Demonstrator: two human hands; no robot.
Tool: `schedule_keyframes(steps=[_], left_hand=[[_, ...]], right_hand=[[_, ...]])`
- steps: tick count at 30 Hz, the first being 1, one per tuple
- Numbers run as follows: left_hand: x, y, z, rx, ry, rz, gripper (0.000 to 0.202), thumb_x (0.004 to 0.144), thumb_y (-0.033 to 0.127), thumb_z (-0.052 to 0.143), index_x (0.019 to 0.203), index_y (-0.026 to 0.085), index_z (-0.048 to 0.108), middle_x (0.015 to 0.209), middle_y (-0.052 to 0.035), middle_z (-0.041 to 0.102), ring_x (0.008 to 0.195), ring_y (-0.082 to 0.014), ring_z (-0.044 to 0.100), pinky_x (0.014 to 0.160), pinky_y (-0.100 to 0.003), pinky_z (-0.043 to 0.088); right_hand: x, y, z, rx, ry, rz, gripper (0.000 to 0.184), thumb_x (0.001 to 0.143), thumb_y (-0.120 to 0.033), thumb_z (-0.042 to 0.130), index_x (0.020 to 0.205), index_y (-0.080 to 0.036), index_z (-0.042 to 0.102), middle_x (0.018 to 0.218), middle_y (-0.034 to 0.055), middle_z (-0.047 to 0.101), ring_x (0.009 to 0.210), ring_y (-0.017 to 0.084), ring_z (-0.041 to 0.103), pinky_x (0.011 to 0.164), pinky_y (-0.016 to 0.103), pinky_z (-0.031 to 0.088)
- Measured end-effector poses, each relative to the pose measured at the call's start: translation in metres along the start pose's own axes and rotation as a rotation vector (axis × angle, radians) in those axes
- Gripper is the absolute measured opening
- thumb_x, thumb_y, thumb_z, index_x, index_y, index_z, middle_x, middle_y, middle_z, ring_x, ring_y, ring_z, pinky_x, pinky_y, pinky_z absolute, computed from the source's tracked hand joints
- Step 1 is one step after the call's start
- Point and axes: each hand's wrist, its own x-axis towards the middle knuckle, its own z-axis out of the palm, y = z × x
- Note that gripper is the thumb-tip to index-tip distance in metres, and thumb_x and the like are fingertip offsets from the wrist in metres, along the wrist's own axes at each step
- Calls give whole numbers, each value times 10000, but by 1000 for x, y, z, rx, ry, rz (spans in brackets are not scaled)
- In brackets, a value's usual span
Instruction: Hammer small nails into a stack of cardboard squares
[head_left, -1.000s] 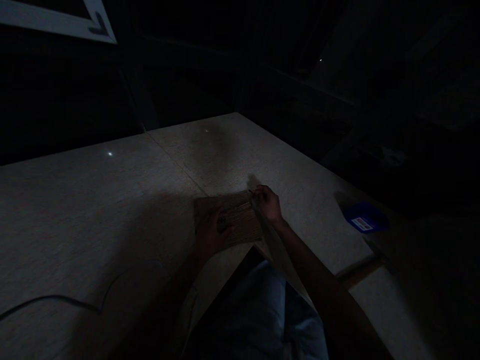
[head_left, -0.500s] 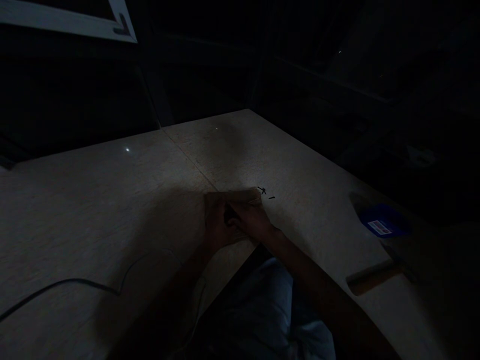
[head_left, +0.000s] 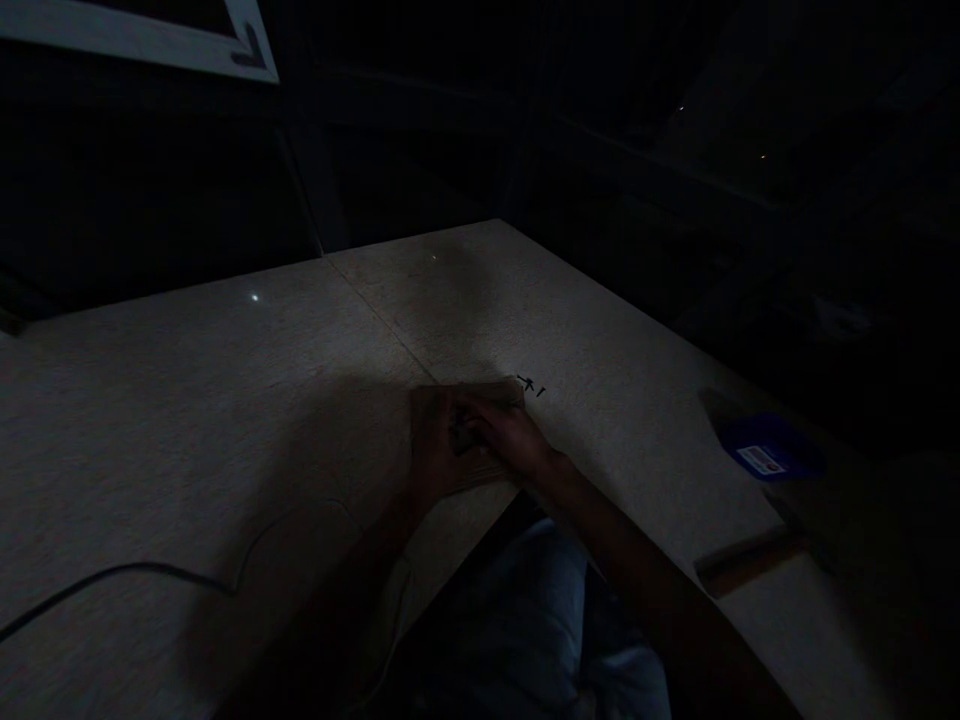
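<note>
The scene is very dark. A small brown wooden board lies on the pale tabletop near its front edge. My left hand rests on the board's left part, fingers curled over it. My right hand lies over the board's middle, fingers bent around a small dark thing I cannot make out. A few small dark screws or nails lie loose on the table just beyond the board's far right corner.
A blue box with a white label sits at the right. A hammer with a wooden handle lies near the right front edge. A dark cable runs across the left front. A white frame shows top left.
My right hand left the board's far right corner, where the small dark pieces now lie, and came to the board's middle beside my left hand. The view shifted slightly.
</note>
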Motion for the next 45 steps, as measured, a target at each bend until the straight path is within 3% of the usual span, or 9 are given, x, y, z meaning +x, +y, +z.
schedule_keyframes(steps=[7, 11, 16, 21, 26, 30, 33, 38, 45], left_hand=[[0, 4, -5, -33, -34, -42, 964, 725, 405, 828, 1511, 210, 305, 1255, -118, 666, 1189, -316, 632, 1009, -496, 521], [1, 5, -5, -44, -46, -57, 919, 731, 422, 822, 1488, 220, 342, 1265, -117, 666, 1195, -312, 628, 1029, -499, 503], [2, 4, -6, -42, -25, -46, 869, 715, 425, 831, 1444, 213, 407, 1233, -113, 680, 1151, -311, 644, 1027, -514, 498], [2, 3, -5, -48, -15, -20, 864, 717, 415, 827, 1442, 206, 405, 1230, -118, 681, 1178, -320, 631, 1044, -522, 486], [2, 7, -6, -46, -33, -25, 877, 690, 407, 847, 1428, 208, 416, 1243, -123, 675, 1203, -330, 618, 1047, -526, 485], [4, 9, -7, -30, -43, -33, 838, 710, 352, 815, 1427, 205, 405, 1271, -128, 655, 1206, -326, 610, 1042, -526, 487], [4, 9, -8, -42, -35, -26, 676, 734, 296, 753, 1344, 210, 475, 1253, -127, 643, 1161, -308, 625, 1010, -494, 512], [6, 14, -10, -69, -24, -10, 594, 720, 252, 726, 1267, 188, 504, 1204, -126, 635, 1127, -293, 625, 973, -454, 528], [6, 13, -7, -81, -19, -22, 741, 714, 340, 789, 1359, 194, 456, 1281, -142, 626, 1190, -317, 611, 1002, -487, 514]], right_hand=[[19, 67, -44, 196, 532, 375, 450, 784, -179, 637, 1233, -205, 616, 919, 49, 786, 890, 226, 747, 866, 378, 569], [19, 105, -52, 207, 596, 469, 388, 712, -193, 634, 1099, -172, 633, 807, 49, 761, 821, 248, 743, 800, 398, 577], [21, 117, -43, 240, 594, 479, 336, 711, -246, 620, 1043, -197, 629, 820, 40, 760, 832, 224, 737, 773, 375, 582], [13, 101, -43, 197, 644, 453, 316, 813, -308, 533, 1079, -172, 638, 955, 100, 758, 914, 246, 721, 862, 416, 553], [-9, 45, -30, 181, 611, 351, 325, 918, -386, 515, 1129, -188, 664, 1046, 103, 747, 987, 256, 696, 916, 413, 524], [-15, -12, -11, 82, 259, 142, 360, 945, -336, 584, 1276, -201, 622, 1053, 76, 759, 999, 229, 701, 928, 381, 523], [-8, -41, 2, -54, 22, 123, 412, 922, -256, 648, 1330, -219, 602, 1172, 86, 741, 1074, 232, 692, 947, 363, 519], [4, -49, 13, -110, -70, 171, 389, 917, -73, 562, 1276, -202, 641, 1231, 101, 727, 1099, 235, 693, 981, 355, 510], [4, -33, -6, -5, 5, 47, 403, 928, -160, 558, 1322, -222, 618, 1206, 73, 740, 1086, 214, 696, 985, 359, 515]])
